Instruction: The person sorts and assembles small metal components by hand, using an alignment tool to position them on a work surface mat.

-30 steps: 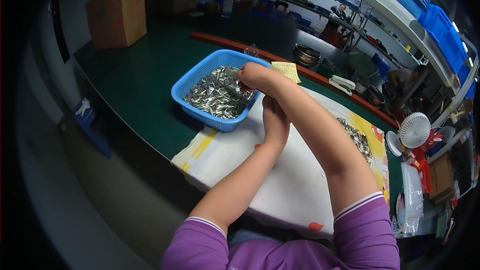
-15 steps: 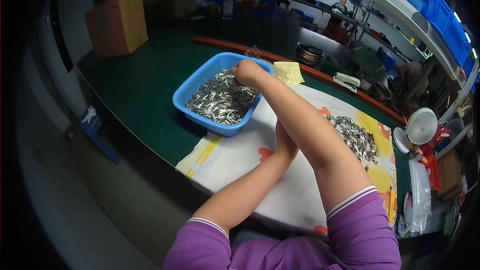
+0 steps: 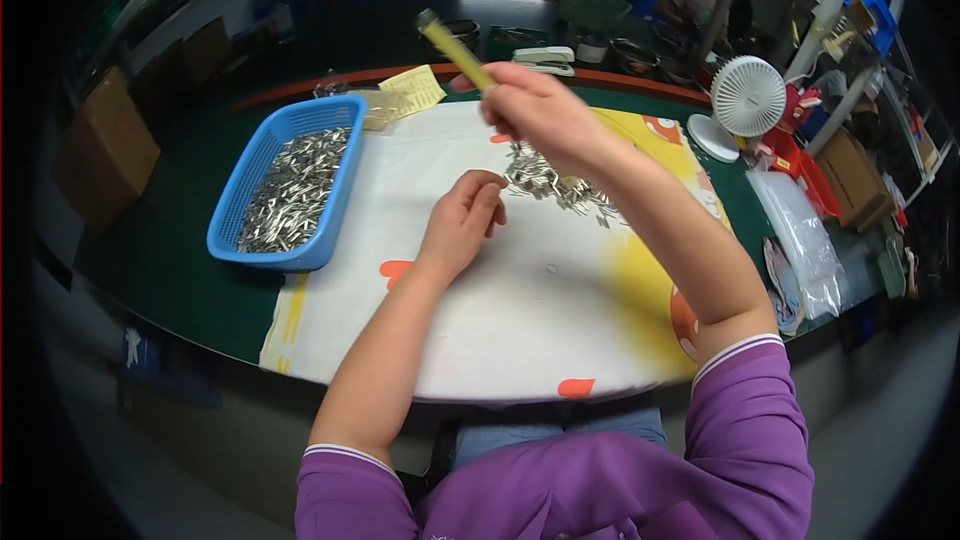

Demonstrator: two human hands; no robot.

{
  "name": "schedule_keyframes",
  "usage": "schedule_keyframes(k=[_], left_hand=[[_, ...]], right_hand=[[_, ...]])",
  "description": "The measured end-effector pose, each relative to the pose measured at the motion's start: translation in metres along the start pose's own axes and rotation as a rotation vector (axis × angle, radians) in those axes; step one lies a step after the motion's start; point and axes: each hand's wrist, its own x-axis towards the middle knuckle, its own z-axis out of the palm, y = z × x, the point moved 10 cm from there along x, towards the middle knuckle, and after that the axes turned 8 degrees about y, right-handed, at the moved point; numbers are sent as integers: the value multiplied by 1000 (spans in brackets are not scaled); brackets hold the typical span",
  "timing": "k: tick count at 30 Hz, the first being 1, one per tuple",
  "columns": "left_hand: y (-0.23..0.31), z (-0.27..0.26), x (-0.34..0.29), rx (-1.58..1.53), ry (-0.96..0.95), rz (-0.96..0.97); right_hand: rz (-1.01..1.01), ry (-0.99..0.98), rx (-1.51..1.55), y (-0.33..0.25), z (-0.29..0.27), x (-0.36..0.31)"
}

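Observation:
My right hand [image 3: 545,115] is raised above the cloth, closed around a yellow stick-like tool [image 3: 455,52] with a dark end, which points up and to the far left. Its exact kind does not show. Below and beyond that hand lies a loose pile of small shiny metal pieces [image 3: 545,178], partly hidden by my right wrist. My left hand [image 3: 463,220] is over the cloth at the pile's left edge, its fingers curled in; whether something is in them is hidden. To the left stands a blue plastic basket [image 3: 335,205] holding many similar metal pieces [image 3: 295,190].
A white cloth with yellow patches and red hearts [image 3: 490,330] covers the green table [image 3: 150,270]. A yellow paper sheet [image 3: 415,88] lies behind the basket. A white fan [image 3: 748,98], clear plastic bags [image 3: 795,235] and a cardboard box [image 3: 848,175] are at the right. Farther back, a person [image 3: 690,2] sits.
My right hand has left the basket and swung right, now holding up the yellow tool. My left hand has come out from under the right arm to beside the pile. The view has turned right.

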Motion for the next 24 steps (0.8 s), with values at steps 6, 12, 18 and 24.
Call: schedule_keyframes(k=[6,12,18,24], left_hand=[[-26,6,5,132,-31,-67],[-41,-1,6,374,23,-56],[-44,-8,11,541,82,77],[-38,5,18,697,76,172]], right_hand=[[140,575,289,40,-223,-108],[430,732,56,155,-279,-175],[495,667,-734,167,-266,-192],[215,384,-855,133,-206,-161]])
